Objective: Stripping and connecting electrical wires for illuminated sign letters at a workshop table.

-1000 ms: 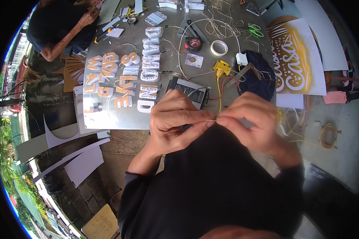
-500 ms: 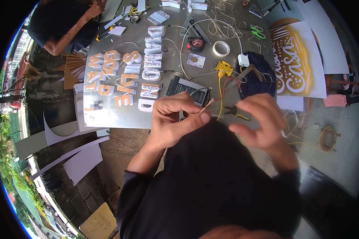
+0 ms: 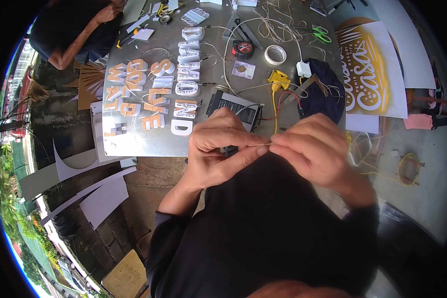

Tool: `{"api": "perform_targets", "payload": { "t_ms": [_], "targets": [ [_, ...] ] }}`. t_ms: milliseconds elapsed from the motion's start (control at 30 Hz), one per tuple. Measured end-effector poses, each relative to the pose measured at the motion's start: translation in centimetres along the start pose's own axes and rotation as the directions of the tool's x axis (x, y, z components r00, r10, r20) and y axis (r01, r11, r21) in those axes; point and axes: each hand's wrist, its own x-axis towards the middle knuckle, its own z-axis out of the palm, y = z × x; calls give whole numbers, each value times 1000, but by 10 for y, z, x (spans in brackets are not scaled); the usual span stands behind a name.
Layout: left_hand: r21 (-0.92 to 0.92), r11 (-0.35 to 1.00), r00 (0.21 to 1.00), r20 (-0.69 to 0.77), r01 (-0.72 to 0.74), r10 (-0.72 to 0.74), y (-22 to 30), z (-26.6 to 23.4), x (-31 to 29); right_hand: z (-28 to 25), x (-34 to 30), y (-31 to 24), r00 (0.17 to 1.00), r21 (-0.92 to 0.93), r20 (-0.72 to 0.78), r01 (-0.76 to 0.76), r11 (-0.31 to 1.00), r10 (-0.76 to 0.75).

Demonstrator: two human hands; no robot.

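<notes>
Right hand [image 3: 313,148] has rejoined the left hand [image 3: 216,151], both pinching the wire [image 3: 261,144] between them. Ahead of them spreads the metal table [image 3: 143,145], letters [image 3: 186,110] ahead-left; floor [image 3: 155,173] shows left of the hands, another person [image 3: 67,32] far ahead-left.

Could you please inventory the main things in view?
Wire: one, pale, centre
Table: one, grey, upper centre
Letters: many, white and brown, table's left
Box: one, dark, table's near edge
Tape measure: one, red and black, table's middle
Tape roll: one, white, table's middle
Scissors: one, green handles, table's right
Cloth: one, dark blue, table's right
Sign: one, yellow and white, right
Co-worker: one, dark clothes, upper left
Left grip: one, bare, centre, pinching wire
Right grip: one, bare, centre, pinching wire's end
</notes>
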Motion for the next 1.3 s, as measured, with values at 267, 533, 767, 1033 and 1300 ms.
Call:
{"api": "perform_targets", "payload": {
  "t_ms": [267, 533, 767, 1033, 1300],
  "targets": [
    [753, 397, 766, 215, -525, 606, 3, -1, 0, -13, 1, 13, 452, 523, 752, -852, -17, 480],
    [765, 186, 615, 320, -616, 721, -6, 0, -4, -3, -11, 25, 308, 415, 902, -815, -404, 304],
    [280, 933, 968, -39, -228, 248, 1, -3, -3, -16, -7, 9, 749, 524, 419, -661, 537, 514],
    [-525, 781, 934, 83, 338, -348, 15, -1, -7, -21, -1, -4, 891, -374, -2, 421, 827, -454],
    [-364, 901, 970, 41, 237, -239, 12, 2, -9, -22, 6, -7, 937, -276, 111, 350, 895, -332]
  ]
}}
